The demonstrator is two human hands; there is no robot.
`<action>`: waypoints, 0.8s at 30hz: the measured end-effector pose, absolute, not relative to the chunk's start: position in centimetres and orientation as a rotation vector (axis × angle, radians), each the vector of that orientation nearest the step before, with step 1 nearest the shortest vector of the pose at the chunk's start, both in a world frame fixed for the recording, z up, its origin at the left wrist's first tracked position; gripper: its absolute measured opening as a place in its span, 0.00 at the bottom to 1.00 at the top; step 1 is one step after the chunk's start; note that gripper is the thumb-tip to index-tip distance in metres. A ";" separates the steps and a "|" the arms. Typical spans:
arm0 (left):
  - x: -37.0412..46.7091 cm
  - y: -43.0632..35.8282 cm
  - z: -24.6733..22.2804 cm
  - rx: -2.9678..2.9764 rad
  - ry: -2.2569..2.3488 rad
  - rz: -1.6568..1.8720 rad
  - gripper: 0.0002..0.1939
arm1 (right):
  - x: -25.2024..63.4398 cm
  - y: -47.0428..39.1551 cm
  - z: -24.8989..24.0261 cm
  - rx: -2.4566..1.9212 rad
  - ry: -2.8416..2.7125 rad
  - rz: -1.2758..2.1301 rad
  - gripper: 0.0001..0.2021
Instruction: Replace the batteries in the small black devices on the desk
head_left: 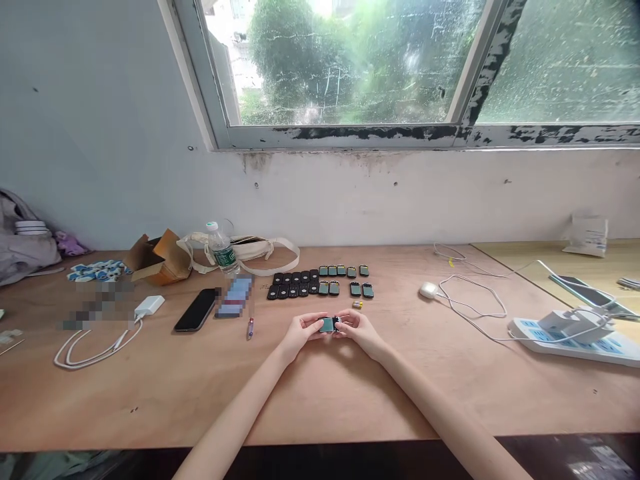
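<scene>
Low over the front middle of the wooden table, my left hand [302, 331] and my right hand [358, 329] meet around one small black device with a grey-green face [327, 325]. Fingers of both hands are closed on its two ends. Just beyond them lies a tiny yellow component, perhaps a battery [357, 304]. Behind that, similar grey-green-faced pieces [334, 289] are laid out in two rows. To their left sit several black pieces [293, 291], also in two rows. What my fingertips cover on the device is hidden.
Left of my hands are a small screwdriver [251, 328], a black phone [196, 311], a water bottle [223, 249], an open cardboard box [163, 259] and a white charger [149, 306]. At right, a white cable [473, 312] runs to a power strip [565, 341].
</scene>
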State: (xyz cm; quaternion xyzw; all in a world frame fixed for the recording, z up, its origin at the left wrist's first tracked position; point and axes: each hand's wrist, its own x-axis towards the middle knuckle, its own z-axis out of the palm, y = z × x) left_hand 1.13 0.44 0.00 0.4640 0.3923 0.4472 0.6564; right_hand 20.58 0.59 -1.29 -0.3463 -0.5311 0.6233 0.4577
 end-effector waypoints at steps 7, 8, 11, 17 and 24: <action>1.2 0.4 0.2 1.049 0.899 1.023 0.31 | 20.5 0.7 -1.4 -0.845 -1.312 1.541 0.18; 1.2 0.4 0.2 1.047 0.898 1.025 0.31 | 20.6 0.8 -1.4 -0.840 -1.315 1.541 0.18; 1.3 0.4 0.0 1.049 0.913 1.027 0.27 | 20.5 0.8 -1.3 -0.836 -1.340 1.540 0.18; 1.3 0.4 -0.2 1.038 0.916 1.037 0.25 | 20.0 0.2 -1.1 -0.871 -1.479 1.303 0.17; 1.3 0.7 -0.8 1.009 0.896 1.020 0.23 | 19.3 0.0 -1.6 -0.979 -1.843 0.829 0.12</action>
